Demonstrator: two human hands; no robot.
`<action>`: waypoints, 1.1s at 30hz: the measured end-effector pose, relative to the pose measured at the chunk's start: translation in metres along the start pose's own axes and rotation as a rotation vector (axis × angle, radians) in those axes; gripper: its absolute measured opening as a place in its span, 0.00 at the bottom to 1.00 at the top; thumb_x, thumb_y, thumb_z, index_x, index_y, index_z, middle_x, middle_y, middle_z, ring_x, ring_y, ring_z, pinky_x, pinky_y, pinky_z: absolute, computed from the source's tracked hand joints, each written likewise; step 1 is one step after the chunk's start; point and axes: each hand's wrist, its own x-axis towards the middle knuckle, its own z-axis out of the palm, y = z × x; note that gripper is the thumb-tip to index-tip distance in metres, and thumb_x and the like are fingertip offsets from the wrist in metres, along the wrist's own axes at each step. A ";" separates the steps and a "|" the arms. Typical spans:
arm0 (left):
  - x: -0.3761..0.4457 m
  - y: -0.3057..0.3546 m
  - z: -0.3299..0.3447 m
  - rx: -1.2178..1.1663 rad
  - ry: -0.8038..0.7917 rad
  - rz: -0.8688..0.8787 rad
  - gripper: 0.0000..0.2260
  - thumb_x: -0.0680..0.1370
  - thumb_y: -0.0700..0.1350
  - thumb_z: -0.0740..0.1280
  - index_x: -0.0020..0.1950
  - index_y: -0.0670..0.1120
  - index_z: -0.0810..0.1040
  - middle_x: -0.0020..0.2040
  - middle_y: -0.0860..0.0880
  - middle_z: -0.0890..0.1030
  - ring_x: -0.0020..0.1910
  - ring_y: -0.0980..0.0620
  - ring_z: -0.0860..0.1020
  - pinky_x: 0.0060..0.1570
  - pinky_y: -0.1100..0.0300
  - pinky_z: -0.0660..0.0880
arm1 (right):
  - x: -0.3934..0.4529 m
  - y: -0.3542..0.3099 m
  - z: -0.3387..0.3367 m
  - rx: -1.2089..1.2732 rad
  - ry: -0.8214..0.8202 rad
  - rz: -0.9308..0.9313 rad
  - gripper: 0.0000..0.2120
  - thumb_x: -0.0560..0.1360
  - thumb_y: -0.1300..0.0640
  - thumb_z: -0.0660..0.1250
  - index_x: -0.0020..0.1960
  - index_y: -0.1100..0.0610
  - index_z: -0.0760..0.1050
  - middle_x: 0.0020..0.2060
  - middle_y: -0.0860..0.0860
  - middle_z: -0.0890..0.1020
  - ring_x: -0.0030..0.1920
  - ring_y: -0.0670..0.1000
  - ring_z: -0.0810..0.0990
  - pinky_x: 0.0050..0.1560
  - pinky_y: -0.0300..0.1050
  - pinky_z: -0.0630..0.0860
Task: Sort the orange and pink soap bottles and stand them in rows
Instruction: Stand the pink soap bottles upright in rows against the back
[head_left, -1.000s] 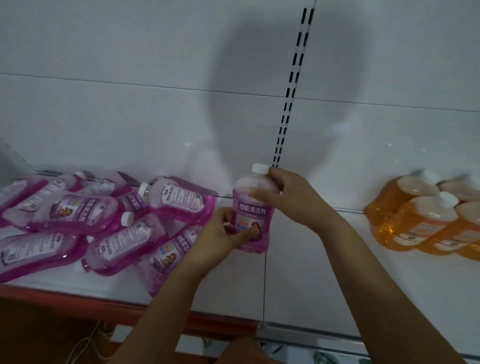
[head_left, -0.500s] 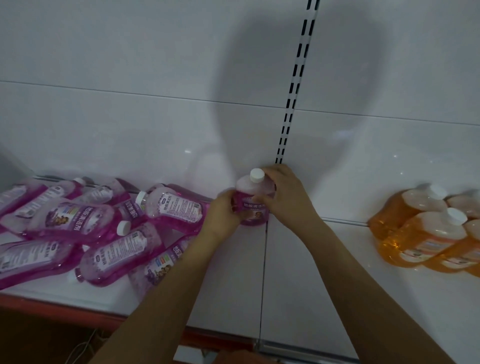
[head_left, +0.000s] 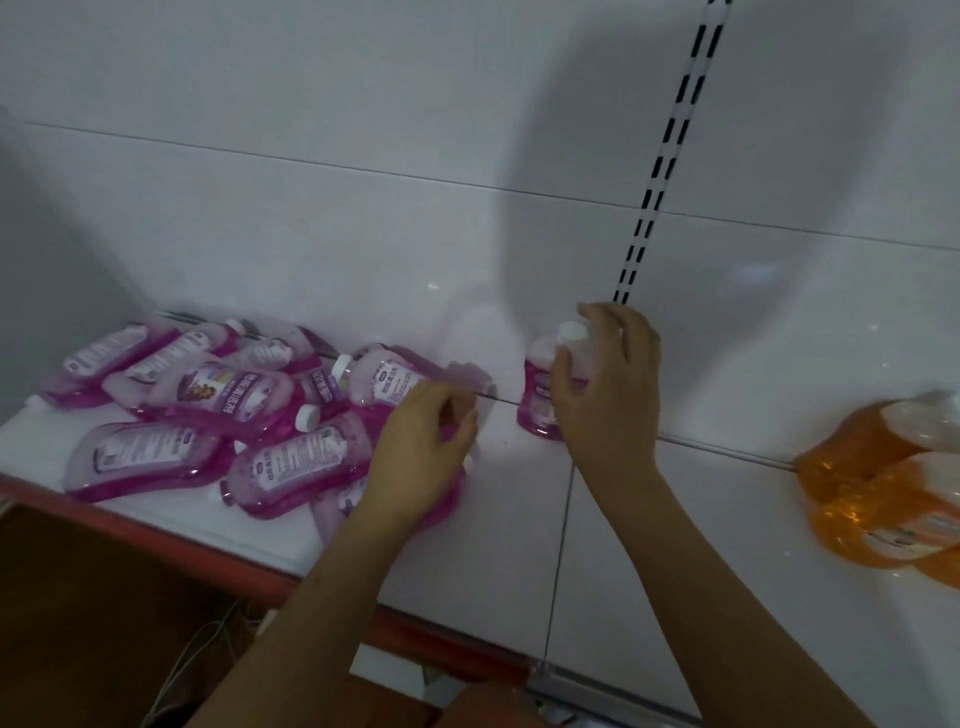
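One pink soap bottle (head_left: 537, 400) with a white cap stands upright on the white shelf (head_left: 675, 545), against the back wall. My right hand (head_left: 608, 384) wraps its neck and shoulder from the right. My left hand (head_left: 421, 447) is off that bottle, its fingers loosely curled and holding nothing. It hovers over a pink bottle (head_left: 337, 504) lying flat at the right edge of the pile. Several more pink bottles (head_left: 234, 395) lie on their sides in a heap at the left. Orange bottles (head_left: 883, 483) lie clustered at the far right, partly cut off by the frame.
A black-slotted upright (head_left: 660, 171) runs up the back wall just above the standing bottle. The shelf has a red front edge (head_left: 156, 525). A brown surface (head_left: 104, 623) with thin cables shows below it at the left.
Both hands carried the pink bottle back to the wall and set it upright. My left hand has since let go and moved left over the pile.
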 end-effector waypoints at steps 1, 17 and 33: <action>-0.011 -0.004 -0.011 0.016 0.030 -0.021 0.01 0.77 0.42 0.68 0.47 0.48 0.79 0.45 0.52 0.78 0.44 0.53 0.77 0.46 0.53 0.77 | -0.003 -0.007 0.002 0.049 0.002 -0.015 0.16 0.76 0.59 0.67 0.63 0.58 0.74 0.61 0.54 0.75 0.61 0.52 0.71 0.57 0.36 0.69; -0.103 -0.069 -0.063 0.310 -0.094 -0.276 0.40 0.69 0.67 0.70 0.75 0.48 0.67 0.69 0.51 0.67 0.68 0.52 0.65 0.70 0.58 0.63 | -0.077 -0.016 0.077 0.393 -0.879 0.533 0.13 0.76 0.45 0.66 0.48 0.53 0.82 0.43 0.49 0.86 0.46 0.50 0.84 0.54 0.54 0.80; -0.062 -0.049 -0.046 -0.097 -0.388 -0.364 0.32 0.61 0.59 0.81 0.61 0.57 0.73 0.52 0.59 0.81 0.48 0.64 0.80 0.49 0.66 0.77 | -0.023 -0.049 0.000 0.235 -0.666 0.182 0.03 0.75 0.55 0.70 0.48 0.50 0.81 0.43 0.43 0.83 0.44 0.40 0.80 0.44 0.28 0.70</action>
